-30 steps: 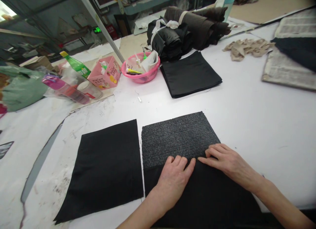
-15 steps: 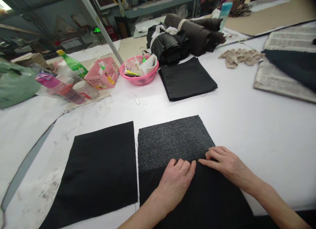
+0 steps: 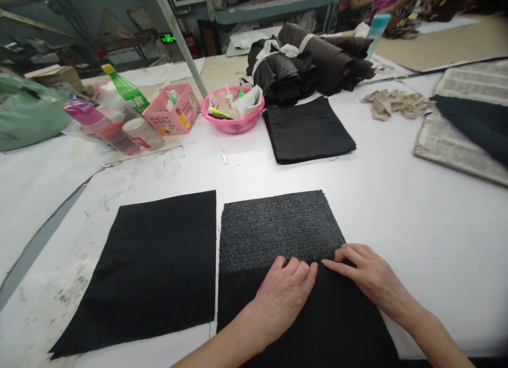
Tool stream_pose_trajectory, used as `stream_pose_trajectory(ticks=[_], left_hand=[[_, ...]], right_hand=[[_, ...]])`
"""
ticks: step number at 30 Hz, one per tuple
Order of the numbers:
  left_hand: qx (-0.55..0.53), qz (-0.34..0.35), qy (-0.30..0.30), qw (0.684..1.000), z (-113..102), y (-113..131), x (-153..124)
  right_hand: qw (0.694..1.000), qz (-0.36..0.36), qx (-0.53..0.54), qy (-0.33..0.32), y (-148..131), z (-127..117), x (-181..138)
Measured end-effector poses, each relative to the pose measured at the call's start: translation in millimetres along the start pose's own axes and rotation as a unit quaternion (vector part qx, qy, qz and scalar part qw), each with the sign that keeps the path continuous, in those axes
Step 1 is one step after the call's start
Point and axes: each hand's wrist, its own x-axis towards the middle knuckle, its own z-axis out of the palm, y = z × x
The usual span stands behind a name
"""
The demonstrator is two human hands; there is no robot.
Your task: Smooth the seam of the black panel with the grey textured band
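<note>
"Across the white surface, how far along is the black cloth?"

"Midway, perhaps: it meets the grey panel flat at left; the right stretch seems unfinished. Left hand and right hand rest bunched fingers there; pinching or pressing, I can't tell"

"Hidden?"

"Edge beneath them; the cloth's near end, cut off"

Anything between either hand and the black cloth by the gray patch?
Nothing visible. The left hand and right hand both have fingertips at the black cloth's edge along the gray patch. The pink basket sits farther back, clear of both.
</note>
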Motion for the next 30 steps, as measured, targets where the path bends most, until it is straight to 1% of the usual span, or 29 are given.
stream_pose_trajectory(ticks=[5,9,16,23,30], left_hand=[[-0.003,0.000,0.001,1.000,-1.1,0.7,5.3],[0.002,0.001,0.005,1.000,0.5,3.6,8.7],[-0.007,0.013,0.026,1.000,2.2,4.8,11.1],[-0.018,0.015,0.032,0.999,1.9,3.5,15.5],[-0.024,0.022,0.041,0.999,1.2,9.2,22.4]], right_hand=[[1.000,0.018,-0.005,-0.001,-2.1,-1.1,-2.2],[0.999,0.031,-0.002,0.016,-0.1,-4.2,-5.6],[0.997,0.058,0.042,0.036,0.7,-3.8,-9.9],[0.995,0.062,0.057,0.049,1.9,1.3,-12.0],[0.997,0.055,0.026,0.041,2.7,0.4,-13.7]])
